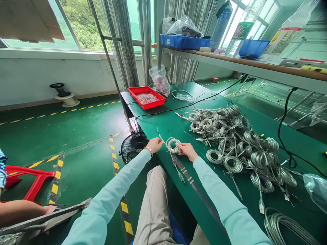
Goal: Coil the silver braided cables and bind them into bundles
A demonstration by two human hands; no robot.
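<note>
A small ring of clear-jacketed silvery cable [169, 145] is between my two hands over the green table's near edge. My left hand [154, 145] pinches the cable's straight end, whose stripped tip points up and away. The right side of the ring is gripped by the thumb and fingers of my right hand [187, 150]. Below the ring, the cable's connector end [180, 175] hangs down toward the table. A dark flat strip [194, 185] with pale bands lies beneath my right arm. To the right spreads a large pile of similar coiled cables [231, 143].
A red tray [159, 103] of thin ties sits at the table's far left, beside a plastic bag [160, 81]. A black cord [189, 106] crosses the table. A shelf [230, 61] overhangs the back. A black fan [131, 146] stands left; another person's arm [25, 213] shows lower left.
</note>
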